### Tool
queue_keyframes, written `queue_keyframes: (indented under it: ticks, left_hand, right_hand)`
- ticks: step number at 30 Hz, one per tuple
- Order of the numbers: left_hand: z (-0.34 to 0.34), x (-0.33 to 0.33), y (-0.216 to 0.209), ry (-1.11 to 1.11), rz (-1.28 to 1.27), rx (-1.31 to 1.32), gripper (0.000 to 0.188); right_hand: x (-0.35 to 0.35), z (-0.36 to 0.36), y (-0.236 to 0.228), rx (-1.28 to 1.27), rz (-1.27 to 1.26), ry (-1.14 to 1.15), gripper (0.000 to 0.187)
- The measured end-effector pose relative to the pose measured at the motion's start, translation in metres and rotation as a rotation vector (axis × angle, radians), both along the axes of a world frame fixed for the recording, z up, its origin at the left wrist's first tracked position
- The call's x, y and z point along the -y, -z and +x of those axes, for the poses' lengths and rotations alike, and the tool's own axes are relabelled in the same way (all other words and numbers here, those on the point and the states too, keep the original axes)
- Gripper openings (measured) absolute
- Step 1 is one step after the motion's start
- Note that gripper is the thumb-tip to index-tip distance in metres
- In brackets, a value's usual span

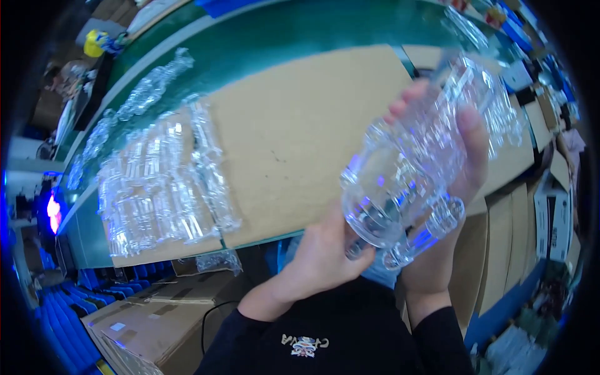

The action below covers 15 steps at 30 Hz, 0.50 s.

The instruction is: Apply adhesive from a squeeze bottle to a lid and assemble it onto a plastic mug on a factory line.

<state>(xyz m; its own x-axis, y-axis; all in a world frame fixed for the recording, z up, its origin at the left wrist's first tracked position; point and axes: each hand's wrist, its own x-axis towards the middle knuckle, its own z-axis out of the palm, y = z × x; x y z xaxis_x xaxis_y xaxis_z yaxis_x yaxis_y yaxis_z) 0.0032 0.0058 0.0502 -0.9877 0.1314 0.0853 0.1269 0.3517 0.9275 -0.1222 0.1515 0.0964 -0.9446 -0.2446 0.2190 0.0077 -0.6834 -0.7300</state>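
Observation:
In front of my body, above the bench's right half, I hold a bulky clear plastic part (390, 194) with a wide round rim and a short tube on its near side. My right hand (472, 153) wraps round its far portion, fingertips showing on the left side and thumb on the right. At the near end, my left hand (328, 247) is closed on the lower rim; some of its fingers are hidden behind the plastic. Reflections and motion blur make it hard to tell whether this is one piece or several together.
Rows of clear plastic parts (156, 187) lie on the left of a cardboard sheet (300, 137) over the green bench (244, 37). More clear parts (503, 115) sit at the right. Cardboard boxes (150, 325) stand below left, and folded cardboard (509, 244) leans below right.

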Motion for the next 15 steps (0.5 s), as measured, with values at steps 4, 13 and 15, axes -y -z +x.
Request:
queue_keyframes:
  ticks: [4, 13, 15]
  left_hand:
    - [-0.003, -0.002, -0.001, -0.001, -0.023, 0.091, 0.062]
    - [-0.044, 0.009, 0.012, -0.115, 0.091, -0.155, 0.070]
    - [-0.061, 0.015, 0.008, -0.133, 0.163, -0.131, 0.074]
  right_hand:
    - [-0.001, 0.002, 0.002, -0.007, -0.003, 0.067, 0.049]
    - [0.023, -0.025, -0.024, -0.195, 0.351, 0.152, 0.062]
    - [0.030, -0.034, -0.038, -0.274, 0.456, 0.067, 0.066]
